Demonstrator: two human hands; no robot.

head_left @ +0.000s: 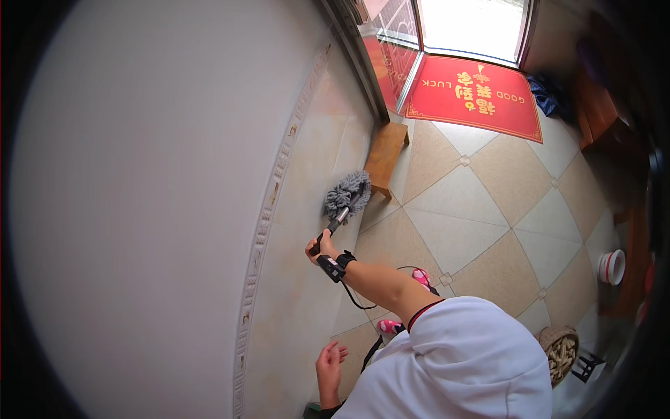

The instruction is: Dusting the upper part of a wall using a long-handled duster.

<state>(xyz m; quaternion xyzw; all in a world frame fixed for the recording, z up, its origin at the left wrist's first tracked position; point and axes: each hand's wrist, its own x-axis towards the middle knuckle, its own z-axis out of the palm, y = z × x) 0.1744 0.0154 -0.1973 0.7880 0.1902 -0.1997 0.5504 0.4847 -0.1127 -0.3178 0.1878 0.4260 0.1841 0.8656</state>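
My right hand (320, 247) is closed around the dark handle of a duster (345, 200) with a grey microfibre mop head. The duster points away from me. Its fluffy head is at the lower tiled part of the wall (309, 209), by the near end of a low wooden stool (387, 154); whether it touches the tile is hard to tell. A black strapped device (333, 267) with a cable sits on my right wrist. Lower down, my left hand (330, 362) holds nothing, its fingers loosely apart near the wall.
A red doormat (476, 97) with yellow lettering lies at the open doorway. Along the right are wooden furniture (599, 112), a white bucket-like container (611, 267) with a red stripe, and a woven basket (561, 353) of pale pieces. Pink slippers (390, 327) are beneath me.
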